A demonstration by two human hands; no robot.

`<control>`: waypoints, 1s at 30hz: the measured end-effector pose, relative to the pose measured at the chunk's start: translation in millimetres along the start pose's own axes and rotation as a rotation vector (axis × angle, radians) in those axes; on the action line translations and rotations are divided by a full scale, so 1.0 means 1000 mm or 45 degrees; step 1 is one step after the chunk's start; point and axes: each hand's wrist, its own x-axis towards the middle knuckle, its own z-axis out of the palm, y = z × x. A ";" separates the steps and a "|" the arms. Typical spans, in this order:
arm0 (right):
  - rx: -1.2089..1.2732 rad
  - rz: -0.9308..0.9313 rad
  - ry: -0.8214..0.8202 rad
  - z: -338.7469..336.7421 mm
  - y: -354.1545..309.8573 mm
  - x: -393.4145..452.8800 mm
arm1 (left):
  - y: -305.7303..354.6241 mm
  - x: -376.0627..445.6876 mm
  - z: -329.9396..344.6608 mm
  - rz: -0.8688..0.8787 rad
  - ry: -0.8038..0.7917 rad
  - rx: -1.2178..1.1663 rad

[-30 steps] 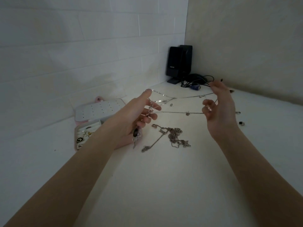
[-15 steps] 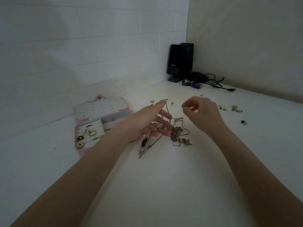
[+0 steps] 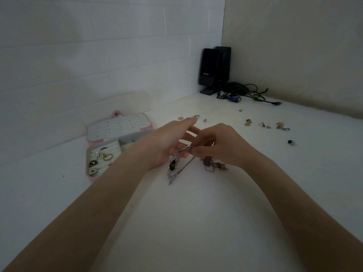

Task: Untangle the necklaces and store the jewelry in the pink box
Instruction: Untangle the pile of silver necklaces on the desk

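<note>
Right hand [image 3: 222,146] pinches pendant necklace [image 3: 173,166] clasp; left hand [image 3: 169,144] holds its chain, right of pink box [image 3: 102,152]. Tease gently, don't yank.

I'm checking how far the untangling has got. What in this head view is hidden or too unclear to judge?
- Fine chain: too thin and dim; the right hand and left hand cover it.
- Tangled chain pile: partly under the right hand; knots unreadable.
- Pink box: left forearm hides its near corner.
- Small pieces on the table: too small to identify.
</note>
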 end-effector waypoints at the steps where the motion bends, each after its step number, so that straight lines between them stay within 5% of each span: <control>1: 0.036 0.012 0.021 -0.001 -0.001 0.000 | 0.001 -0.001 -0.001 0.007 0.000 -0.008; 8: 0.334 0.165 0.139 -0.007 -0.005 -0.003 | 0.002 -0.004 -0.004 -0.010 -0.006 -0.067; 16: 0.284 0.289 0.266 -0.005 -0.002 -0.002 | 0.006 -0.001 -0.007 -0.035 -0.080 0.089; 30: 0.645 0.310 0.067 -0.014 -0.006 -0.007 | 0.006 0.003 -0.013 0.325 0.136 0.408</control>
